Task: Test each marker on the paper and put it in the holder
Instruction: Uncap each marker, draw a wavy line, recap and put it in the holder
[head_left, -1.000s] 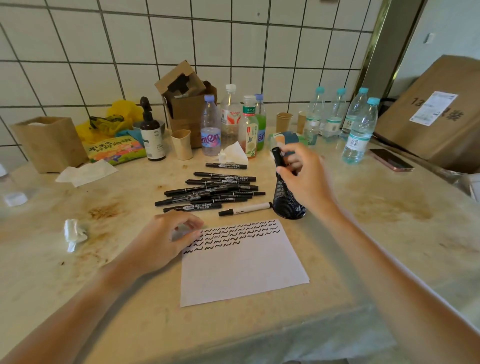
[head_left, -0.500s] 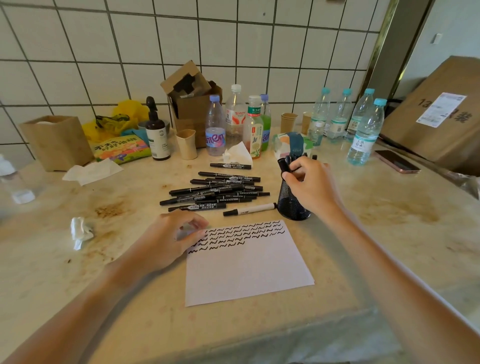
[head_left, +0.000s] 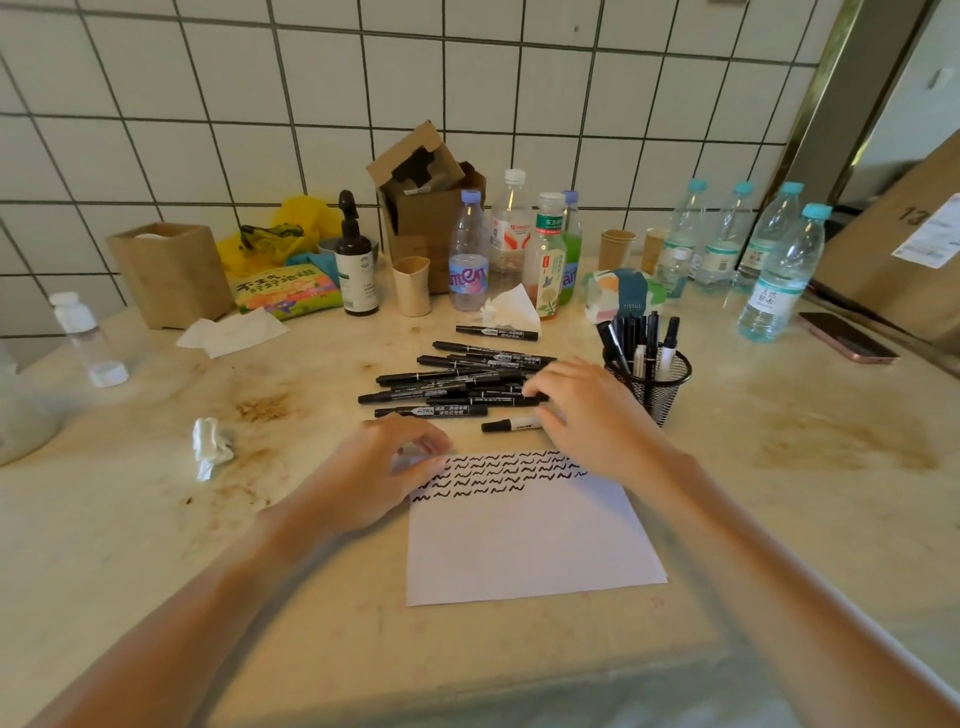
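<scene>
Away from the holder (head_left: 649, 382) has come the right hand (head_left: 592, 415), which a moment ago was dropping a marker in; it now hangs over the near end of the marker pile (head_left: 457, 379), just left of the holder, fingers loosely spread and gripping nothing that shows. I judge one more marker is done and the next is being picked.

Going down in size: the paper (head_left: 524, 540) lies in front of the holder, its far edge covered in rows of black squiggles. The left hand (head_left: 384, 467) presses the paper's far left corner, fingers bent, holding no marker. Several tested markers stand upright in the mesh holder. A white-barrelled marker (head_left: 511, 426) lies alone between pile and paper, touching the right hand's fingertips (head_left: 545, 415), likely the next pick.
</scene>
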